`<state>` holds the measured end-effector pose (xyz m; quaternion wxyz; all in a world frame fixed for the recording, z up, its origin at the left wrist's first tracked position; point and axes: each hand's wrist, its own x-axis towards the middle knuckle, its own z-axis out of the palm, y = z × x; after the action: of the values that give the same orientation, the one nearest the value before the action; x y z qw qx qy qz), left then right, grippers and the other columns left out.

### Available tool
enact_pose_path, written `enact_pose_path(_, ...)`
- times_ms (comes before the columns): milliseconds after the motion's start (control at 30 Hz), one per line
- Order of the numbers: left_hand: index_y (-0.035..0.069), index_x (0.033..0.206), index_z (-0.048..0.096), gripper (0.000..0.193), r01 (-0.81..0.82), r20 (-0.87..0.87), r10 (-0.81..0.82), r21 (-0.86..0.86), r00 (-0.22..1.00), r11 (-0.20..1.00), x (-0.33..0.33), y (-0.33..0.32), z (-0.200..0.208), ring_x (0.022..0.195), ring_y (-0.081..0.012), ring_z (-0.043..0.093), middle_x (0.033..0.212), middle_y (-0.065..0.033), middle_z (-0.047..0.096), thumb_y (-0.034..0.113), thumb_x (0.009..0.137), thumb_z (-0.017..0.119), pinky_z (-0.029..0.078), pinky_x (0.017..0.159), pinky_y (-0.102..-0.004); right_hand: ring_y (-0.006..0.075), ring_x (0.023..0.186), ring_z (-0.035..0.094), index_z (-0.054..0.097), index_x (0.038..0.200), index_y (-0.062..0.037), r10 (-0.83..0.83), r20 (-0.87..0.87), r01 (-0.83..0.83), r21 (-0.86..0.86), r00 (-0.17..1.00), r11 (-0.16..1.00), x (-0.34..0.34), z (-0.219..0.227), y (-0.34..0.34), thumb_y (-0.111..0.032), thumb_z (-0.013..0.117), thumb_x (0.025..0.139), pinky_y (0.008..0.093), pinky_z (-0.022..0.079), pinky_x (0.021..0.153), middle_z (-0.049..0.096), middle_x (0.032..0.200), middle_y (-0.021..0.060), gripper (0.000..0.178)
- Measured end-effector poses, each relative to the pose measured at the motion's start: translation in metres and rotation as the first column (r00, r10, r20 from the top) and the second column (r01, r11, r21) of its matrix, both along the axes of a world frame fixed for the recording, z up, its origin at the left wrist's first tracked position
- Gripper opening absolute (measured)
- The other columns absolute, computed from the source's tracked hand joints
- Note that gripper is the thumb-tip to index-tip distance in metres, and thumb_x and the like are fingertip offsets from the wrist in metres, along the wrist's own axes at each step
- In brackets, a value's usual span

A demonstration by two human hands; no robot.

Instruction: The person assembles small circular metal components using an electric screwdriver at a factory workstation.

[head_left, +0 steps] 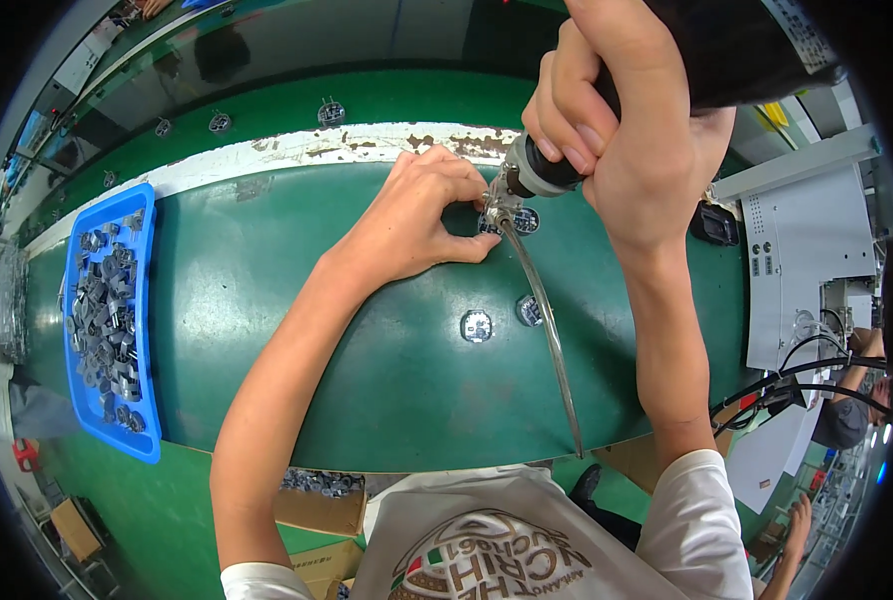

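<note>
My right hand (627, 130) is wrapped round a black powered screwdriver (555, 172), tilted with its metal head down at the left. From that head a clear feed tube (545, 310) curves toward the table's near edge. Under the tip, my left hand (417, 215) pinches a small round circuit-board part (488, 226) between thumb and fingers on the green table. The metal head and the fingers partly hide it. Close to its right lies a second round part (527, 221). Nearer to me are a pale-faced round part (477, 325) and a dark one (530, 311).
A blue tray (150, 330) heaped with small grey parts stands at the left. Beyond a worn white ledge (317, 150), several round parts (332, 113) sit on a green strip. A pale machine (797, 260) with black cables is on the right. Other people are at the right side.
</note>
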<state>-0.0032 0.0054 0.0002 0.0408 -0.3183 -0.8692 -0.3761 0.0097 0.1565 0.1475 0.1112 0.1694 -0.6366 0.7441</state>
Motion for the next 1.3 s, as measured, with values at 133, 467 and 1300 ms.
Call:
enact_pose_path(133, 0.003, 0.09, 0.069, 0.032, -0.031, -0.051, 0.033, 0.049, 0.998, 0.998, 0.0, -0.001, -0.008, 0.098, -0.0251, 0.056, 0.093, -0.0056, 0.066, 0.023, 0.073, 0.086, 0.041, 0.093, -0.0391, 0.0066, 0.038, 0.038, 0.055, 0.095, -0.0039, -0.001, -0.011, 0.001, -0.021, 1.0, 1.0, 0.004, 0.005, -0.004, -0.012, 0.063, 0.099, 0.025, 0.032, 0.038, 0.045, 0.053, -0.0027, 0.012)
enact_pose_path(467, 0.006, 0.078, 0.052, 0.054, -0.131, -0.118, 0.136, 0.048, 0.984, 0.99, 0.003, 0.003, -0.005, 0.085, -0.0276, 0.05, 0.08, -0.0063, 0.058, 0.038, 0.066, 0.093, 0.046, 0.079, -0.0401, 0.0099, 0.031, 0.031, 0.049, 0.088, -0.005, -0.221, 0.058, 0.226, -0.09, 0.974, 0.97, 0.022, 0.03, -0.014, -0.02, 0.055, 0.099, 0.0278, 0.03, 0.034, 0.035, 0.043, -0.0015, 0.02)
enact_pose_path(1300, 0.003, 0.076, 0.053, 0.045, -0.15, -0.064, 0.151, 0.025, 0.986, 0.988, 0.004, 0.006, -0.003, 0.085, -0.0265, 0.049, 0.077, -0.0078, 0.054, 0.023, 0.068, 0.093, 0.045, 0.074, -0.0387, 0.006, 0.037, 0.036, 0.055, 0.094, -0.0035, -0.07, -0.08, 0.064, -0.072, 0.994, 0.995, 0.001, -0.002, -0.005, -0.02, 0.06, 0.101, 0.0242, 0.031, 0.037, 0.041, 0.05, -0.0029, 0.019)
